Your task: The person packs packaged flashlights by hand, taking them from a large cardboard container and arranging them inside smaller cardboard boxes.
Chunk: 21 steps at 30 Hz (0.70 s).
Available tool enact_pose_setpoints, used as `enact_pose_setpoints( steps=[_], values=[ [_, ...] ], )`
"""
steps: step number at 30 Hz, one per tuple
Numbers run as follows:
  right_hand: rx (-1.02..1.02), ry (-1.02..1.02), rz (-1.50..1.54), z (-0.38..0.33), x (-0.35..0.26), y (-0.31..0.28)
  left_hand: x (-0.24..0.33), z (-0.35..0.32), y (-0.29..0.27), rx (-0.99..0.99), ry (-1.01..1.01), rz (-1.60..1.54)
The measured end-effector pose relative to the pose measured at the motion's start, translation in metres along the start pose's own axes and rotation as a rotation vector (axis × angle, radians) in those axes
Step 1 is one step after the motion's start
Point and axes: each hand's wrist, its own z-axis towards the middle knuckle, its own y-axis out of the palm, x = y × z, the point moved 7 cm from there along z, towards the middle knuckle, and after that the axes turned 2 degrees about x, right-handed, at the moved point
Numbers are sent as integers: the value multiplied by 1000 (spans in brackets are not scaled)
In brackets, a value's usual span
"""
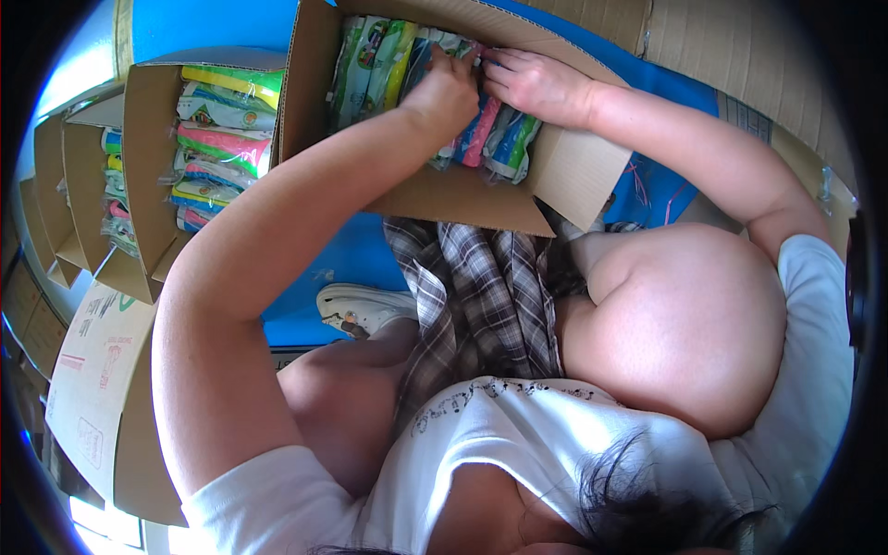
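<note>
An open cardboard box (pixel 407 199) holds a row of clear plastic-wrapped packets (pixel 393 65) in white, green, yellow, pink and blue, standing on edge. Both of my hands reach into it. My left hand (pixel 448 91) lies over the middle of the row, its bent fingers closed on the top of a packet. Just to its right, my right hand (pixel 536 85) has its fingers curled against the upper end of a pink packet (pixel 478 139), close to the left fingertips. The palms and parts of the fingertips are hidden.
More open boxes stand in a row on the left, one filled with similar packets (pixel 222 139). A printed white carton (pixel 97 379) is below them. Box flaps (pixel 583 176) stick out near my right forearm. A blue surface (pixel 314 259) lies beneath, with my white shoe (pixel 361 305) on it.
</note>
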Motion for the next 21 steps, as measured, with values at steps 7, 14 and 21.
enact_pose_setpoints(
  steps=[7, 14, 21],
  values=[
    [-180, 85, 146, 7, 1, 6, -32, -22, -10, 73, -70, -843],
    [-172, 266, -93, -16, -25, 4, 29, -6, -14, -274, 182, -790],
    [-206, 364, 126, -25, -24, 10, 63, 9, 6, -426, 27, -769]
  ],
)
